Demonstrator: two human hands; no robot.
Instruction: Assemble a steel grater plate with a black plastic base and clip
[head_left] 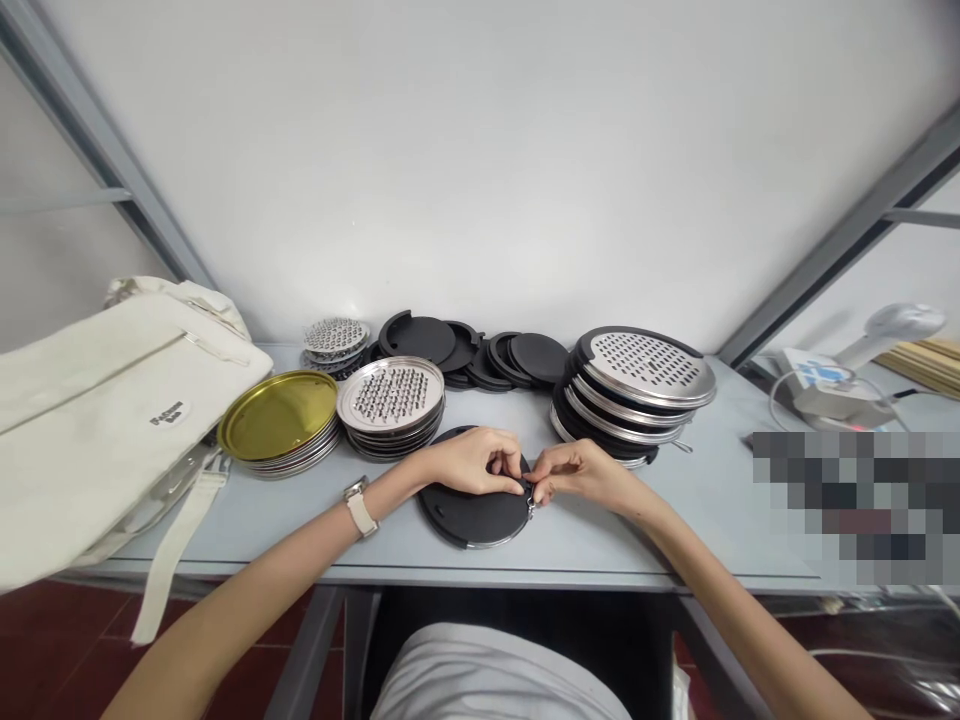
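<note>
A black round disc [480,515] with a silvery rim lies on the table in front of me. My left hand [480,462] rests over its upper right part, fingers curled and thumb and forefinger closed at the edge. At that same edge my right hand [571,472] pinches close to a small metal clasp [532,497]; the fingertips hide part of it. Left of the disc stands a stack of round metal grater plates [391,395]. To the right is a tall stack of perforated metal discs with black rims [649,365].
Gold-topped round plates [281,415] are piled at the left beside a cream bag [127,420]. Black round pieces [536,357] and small grater discs [336,338] line the wall. A white device [840,390] sits far right. The grey table's [600,560] front edge is close to me.
</note>
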